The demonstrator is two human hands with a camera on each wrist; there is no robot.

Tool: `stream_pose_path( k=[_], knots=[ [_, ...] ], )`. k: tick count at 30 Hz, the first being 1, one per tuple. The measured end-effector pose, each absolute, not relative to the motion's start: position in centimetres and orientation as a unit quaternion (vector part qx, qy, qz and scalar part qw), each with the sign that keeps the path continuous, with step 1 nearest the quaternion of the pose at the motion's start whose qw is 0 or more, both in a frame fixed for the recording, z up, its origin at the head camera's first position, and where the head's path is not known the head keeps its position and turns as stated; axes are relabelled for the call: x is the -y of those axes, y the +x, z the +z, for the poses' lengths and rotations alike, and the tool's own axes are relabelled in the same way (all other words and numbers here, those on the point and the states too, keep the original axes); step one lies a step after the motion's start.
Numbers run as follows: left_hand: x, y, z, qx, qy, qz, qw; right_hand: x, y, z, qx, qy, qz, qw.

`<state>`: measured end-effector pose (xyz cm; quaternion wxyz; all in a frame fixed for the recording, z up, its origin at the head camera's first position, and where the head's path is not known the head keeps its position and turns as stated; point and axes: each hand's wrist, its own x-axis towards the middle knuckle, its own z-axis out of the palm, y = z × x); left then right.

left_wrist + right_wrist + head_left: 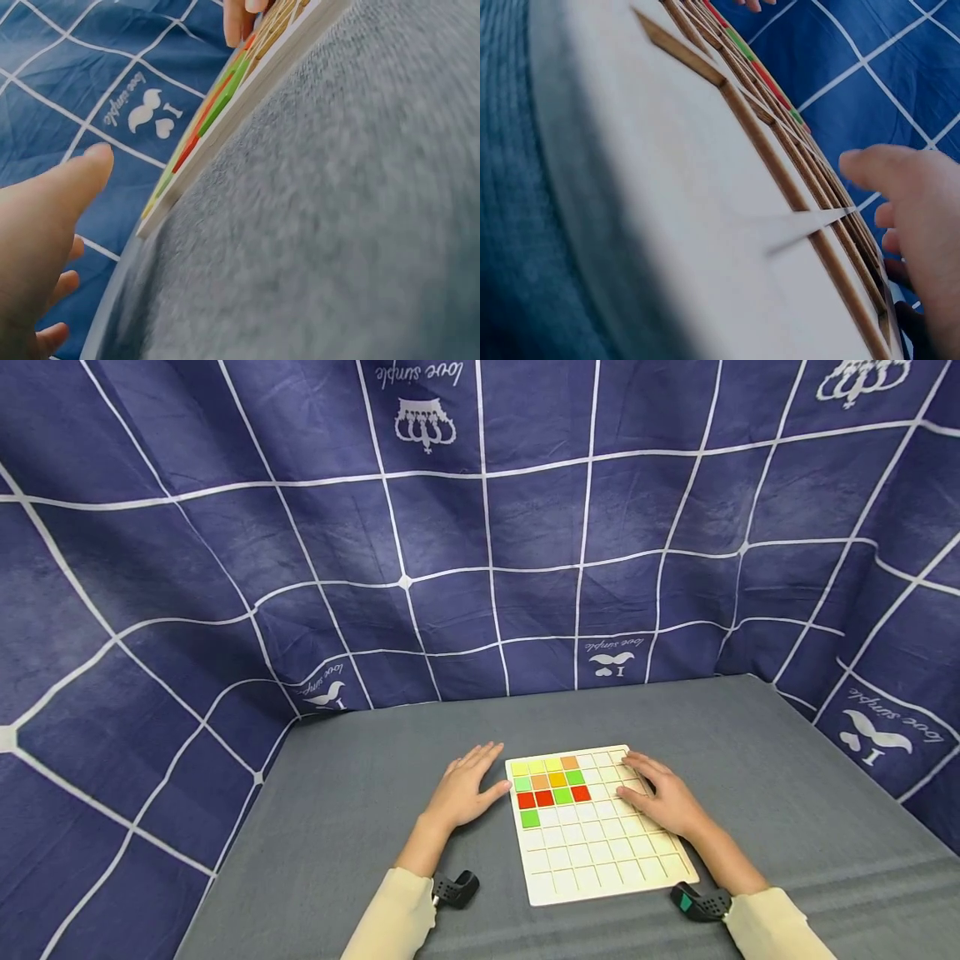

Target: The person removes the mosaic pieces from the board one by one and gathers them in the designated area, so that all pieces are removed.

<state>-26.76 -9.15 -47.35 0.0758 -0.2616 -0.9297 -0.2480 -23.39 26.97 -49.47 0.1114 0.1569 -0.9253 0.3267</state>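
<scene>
A pale wooden grid board (585, 881) lies flat on the grey cloth, with coloured square tiles in its upper-left cells. These include a yellow tile (521, 768), a red tile (581, 793) and a lone green tile (529, 818) in the fourth row. Beside the board's left edge is my left hand (463, 789), fingers extended, thumb tip close to the rim. My right hand (663, 797) is at the right edge, its fingertips over the border cells; whether they touch, I cannot tell. Neither hand holds anything. In the left wrist view the board's side (214, 142) appears edge-on.
Grey cloth (360, 827) covers the table around the board. A dark blue curtain (450, 543) with white lines rises behind and along both sides. Black bands (457, 889) circle the wrists, below cream sleeves (393, 914).
</scene>
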Motion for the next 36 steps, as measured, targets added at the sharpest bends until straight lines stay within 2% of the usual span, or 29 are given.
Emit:
stream_pose_path(
  k=[12,30,32,36],
  knots=[
    [6.8,-28.2,-48.0,0.916,-0.264,-0.263,0.148,-27.1,-23.4,-49.7,0.934,0.152,0.307,0.104],
    [5.9,-28.5,-48.8,0.900,-0.267,-0.280,0.203,-27.1,-23.5,-49.9,0.934,0.146,0.310,0.102],
    [5.8,-28.5,-48.8,0.896,-0.265,-0.289,0.206,-27.1,-23.5,-49.9,0.934,0.146,0.309,0.104],
    [5.6,-28.6,-48.7,0.903,-0.244,-0.306,0.176,-27.1,-23.5,-49.9,0.933,0.148,0.310,0.105]
  ],
)
